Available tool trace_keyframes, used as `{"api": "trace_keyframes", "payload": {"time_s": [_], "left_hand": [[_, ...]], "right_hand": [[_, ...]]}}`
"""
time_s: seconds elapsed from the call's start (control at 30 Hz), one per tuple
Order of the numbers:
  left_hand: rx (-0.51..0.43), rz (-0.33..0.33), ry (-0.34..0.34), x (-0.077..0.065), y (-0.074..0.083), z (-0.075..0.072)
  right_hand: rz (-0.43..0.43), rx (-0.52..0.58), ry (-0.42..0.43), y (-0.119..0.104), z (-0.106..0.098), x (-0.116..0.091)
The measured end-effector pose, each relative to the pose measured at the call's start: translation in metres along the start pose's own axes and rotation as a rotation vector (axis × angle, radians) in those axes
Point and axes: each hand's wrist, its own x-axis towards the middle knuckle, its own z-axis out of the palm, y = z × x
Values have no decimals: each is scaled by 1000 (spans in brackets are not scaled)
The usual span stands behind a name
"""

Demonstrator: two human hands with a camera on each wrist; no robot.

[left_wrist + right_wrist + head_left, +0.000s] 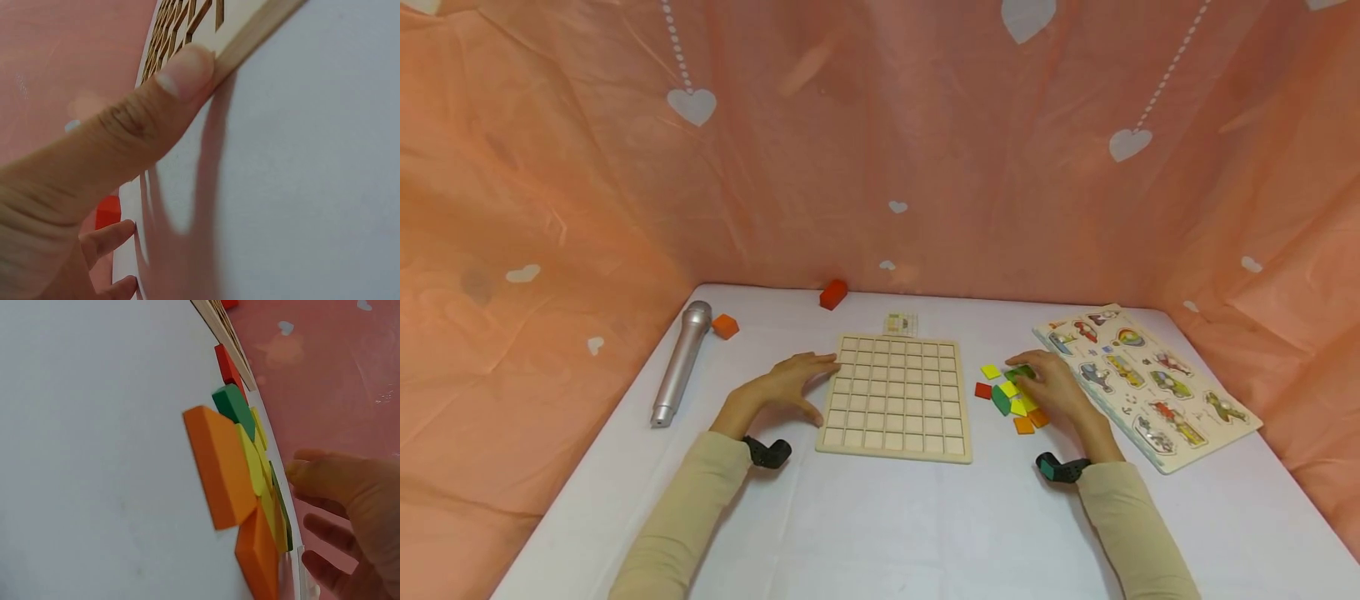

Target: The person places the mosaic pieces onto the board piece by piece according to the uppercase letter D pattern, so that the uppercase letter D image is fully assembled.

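Note:
A wooden grid board lies flat on the white table in the head view. My left hand is at its left side, fingers spread. In the left wrist view the thumb is against the board's edge. Over on the right, my right hand hovers at a small pile of coloured tiles, nothing visibly held. The pile has a dark green tile by the fingertips, a green rounded piece, yellow tiles, a red square and orange squares.
A picture puzzle board lies right of the tiles. At the left is a silver microphone, with an orange block beside it. A red block and a small printed card are behind the grid board. Pink curtain encloses the table.

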Motion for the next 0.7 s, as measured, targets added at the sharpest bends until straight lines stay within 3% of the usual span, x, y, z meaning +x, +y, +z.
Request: {"api": "trace_keyframes", "payload": {"time_s": [0.33,0.7], "left_hand": [[-3,-2,0,-1,2,-1],[-25,-54,-1,0,2,0]], "right_hand": [[60,47,-46,-1,5,1],[18,14,-34,2,6,2]]}}
